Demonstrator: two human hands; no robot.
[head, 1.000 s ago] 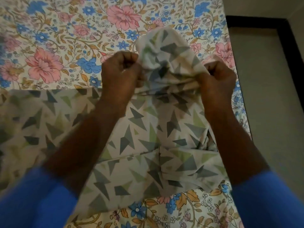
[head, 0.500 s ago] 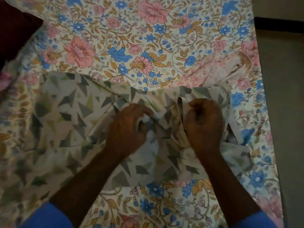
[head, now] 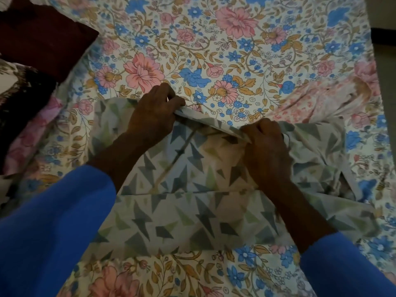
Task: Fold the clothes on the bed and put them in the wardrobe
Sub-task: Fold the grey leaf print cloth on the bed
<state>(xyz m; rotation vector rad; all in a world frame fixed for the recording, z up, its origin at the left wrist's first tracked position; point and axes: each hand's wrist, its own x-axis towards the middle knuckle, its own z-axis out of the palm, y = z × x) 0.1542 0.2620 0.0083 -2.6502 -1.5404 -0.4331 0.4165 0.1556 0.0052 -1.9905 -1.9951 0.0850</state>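
Honestly, your left hand [head: 154, 112] and right hand [head: 267, 146] are both pinching the far edge of the garment [head: 182, 221] tight, but that bunching right side is risking a crooked fold.

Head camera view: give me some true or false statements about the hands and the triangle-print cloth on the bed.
1. The left hand and right hand both grip the triangle-print cloth. True.
2. The cloth lies on a plain white sheet. False: the bedsheet is floral.
3. A dark maroon cloth lies at the upper left. True.
4. The right hand lies flat with straight fingers. False: they are curled round the cloth's folded edge.
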